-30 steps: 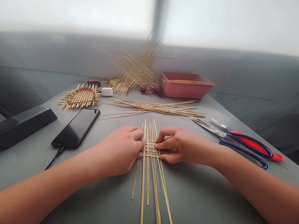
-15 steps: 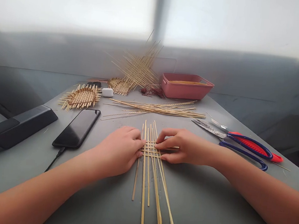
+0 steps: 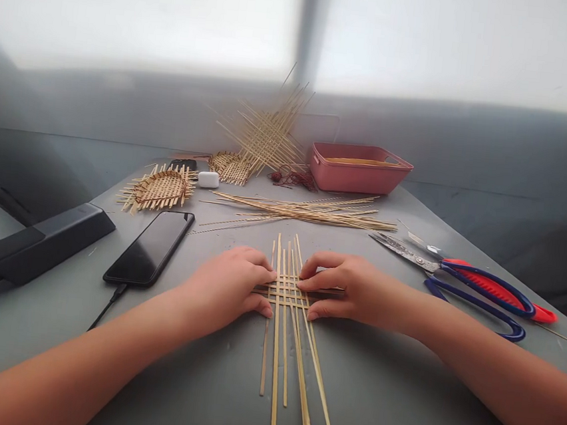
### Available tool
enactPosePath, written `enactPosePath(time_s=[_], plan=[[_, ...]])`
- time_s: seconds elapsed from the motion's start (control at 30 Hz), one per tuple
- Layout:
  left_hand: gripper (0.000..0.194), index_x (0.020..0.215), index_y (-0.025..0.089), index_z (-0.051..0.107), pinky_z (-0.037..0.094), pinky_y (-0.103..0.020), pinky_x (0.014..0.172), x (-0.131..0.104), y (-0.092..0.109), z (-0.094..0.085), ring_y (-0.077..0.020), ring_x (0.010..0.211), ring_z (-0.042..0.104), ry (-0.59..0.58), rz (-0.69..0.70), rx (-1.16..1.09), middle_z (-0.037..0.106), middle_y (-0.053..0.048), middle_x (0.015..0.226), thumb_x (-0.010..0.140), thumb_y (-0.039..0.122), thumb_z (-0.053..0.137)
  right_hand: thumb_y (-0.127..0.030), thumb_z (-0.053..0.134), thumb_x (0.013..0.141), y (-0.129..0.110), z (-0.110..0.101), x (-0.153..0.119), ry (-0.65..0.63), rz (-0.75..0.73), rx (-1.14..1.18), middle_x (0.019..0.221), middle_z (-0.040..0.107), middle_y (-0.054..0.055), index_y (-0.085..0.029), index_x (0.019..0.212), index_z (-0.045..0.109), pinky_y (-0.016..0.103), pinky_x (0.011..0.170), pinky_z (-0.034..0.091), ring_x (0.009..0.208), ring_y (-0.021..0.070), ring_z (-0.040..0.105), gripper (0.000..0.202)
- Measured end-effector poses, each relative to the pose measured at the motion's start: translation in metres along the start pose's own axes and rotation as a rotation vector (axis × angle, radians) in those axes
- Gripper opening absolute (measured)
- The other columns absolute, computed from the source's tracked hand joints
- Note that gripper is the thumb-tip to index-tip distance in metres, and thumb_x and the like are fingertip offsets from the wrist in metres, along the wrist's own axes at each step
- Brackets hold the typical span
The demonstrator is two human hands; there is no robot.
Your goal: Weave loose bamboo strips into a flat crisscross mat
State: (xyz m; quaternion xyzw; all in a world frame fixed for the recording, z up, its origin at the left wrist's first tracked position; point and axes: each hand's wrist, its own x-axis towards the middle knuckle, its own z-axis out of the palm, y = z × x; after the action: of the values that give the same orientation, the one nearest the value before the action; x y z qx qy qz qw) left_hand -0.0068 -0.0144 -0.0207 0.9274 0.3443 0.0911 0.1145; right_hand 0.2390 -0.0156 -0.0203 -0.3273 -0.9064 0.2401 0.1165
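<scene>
A small open weave of pale bamboo strips (image 3: 285,301) lies flat on the grey table, with long loose ends running towards me and shorter ends pointing away. My left hand (image 3: 229,284) grips its left edge, the index fingertip on the far side and the thumb on the near side of the crosswise strips. At the right edge, my right hand (image 3: 349,289) holds the weave in the same way, fingers bent and thumb low. Between the two hands the crossings are visible. Parts of the crosswise strips' ends are hidden under my hands.
Beyond the weave lies a bundle of loose strips (image 3: 308,211). Blue-handled scissors (image 3: 482,285) and a red-handled tool (image 3: 547,313) lie right. On the left are a phone (image 3: 150,246) and a black bar-shaped device (image 3: 45,240). Behind stand a pink basket (image 3: 357,178) and woven pieces (image 3: 160,187).
My left thumb has moved nearer to me, widening its gap from the index finger. Both hands stay at the weave's edges. The whole view has shifted slightly.
</scene>
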Motion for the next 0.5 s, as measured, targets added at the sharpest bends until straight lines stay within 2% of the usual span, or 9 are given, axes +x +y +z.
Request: enactPosePath(time_s=[0.1,0.23,0.4,0.5], plan=[[0.021,0.093,0.020,0.073,0.050,-0.035,0.085,0.0022,0.0038,0.0027,-0.0241,0.098,0.062,0.016,-0.072,-0.033,0.069,-0.006,0.099,0.077,0.034,0.073,-0.045,0.063,0.085,-0.0002,0.0007,0.0000,0.000,-0.009,-0.014,0.098,0.062,0.006,-0.019,0.092,0.075,0.026,0.075,0.047,0.078,0.0143,0.060,0.030],[0.021,0.091,0.021,0.074,0.051,-0.034,0.082,0.0032,0.0053,0.0009,-0.0240,0.095,0.062,0.021,-0.071,-0.026,0.069,-0.006,0.093,0.076,0.035,0.074,-0.045,0.063,0.085,-0.0011,0.0002,-0.0006,-0.005,0.007,-0.007,0.098,0.062,0.006,-0.019,0.091,0.075,0.025,0.073,0.047,0.075,0.0137,0.059,0.029],[0.029,0.100,0.021,0.072,0.050,-0.036,0.083,0.0022,0.0014,-0.0022,-0.0251,0.096,0.061,0.003,-0.030,-0.007,0.069,-0.007,0.096,0.077,0.037,0.073,-0.043,0.066,0.083,-0.0011,-0.0027,-0.0003,0.001,0.013,0.050,0.099,0.064,0.006,-0.019,0.093,0.074,0.025,0.074,0.048,0.076,0.0137,0.061,0.027],[0.033,0.105,0.021,0.070,0.050,-0.037,0.085,0.0017,-0.0005,-0.0047,-0.0252,0.097,0.061,0.000,-0.047,-0.031,0.069,-0.008,0.103,0.076,0.035,0.074,-0.041,0.066,0.083,-0.0024,-0.0087,0.0001,0.076,0.042,0.121,0.100,0.067,0.007,-0.020,0.094,0.074,0.026,0.075,0.049,0.080,0.0153,0.063,0.025]])
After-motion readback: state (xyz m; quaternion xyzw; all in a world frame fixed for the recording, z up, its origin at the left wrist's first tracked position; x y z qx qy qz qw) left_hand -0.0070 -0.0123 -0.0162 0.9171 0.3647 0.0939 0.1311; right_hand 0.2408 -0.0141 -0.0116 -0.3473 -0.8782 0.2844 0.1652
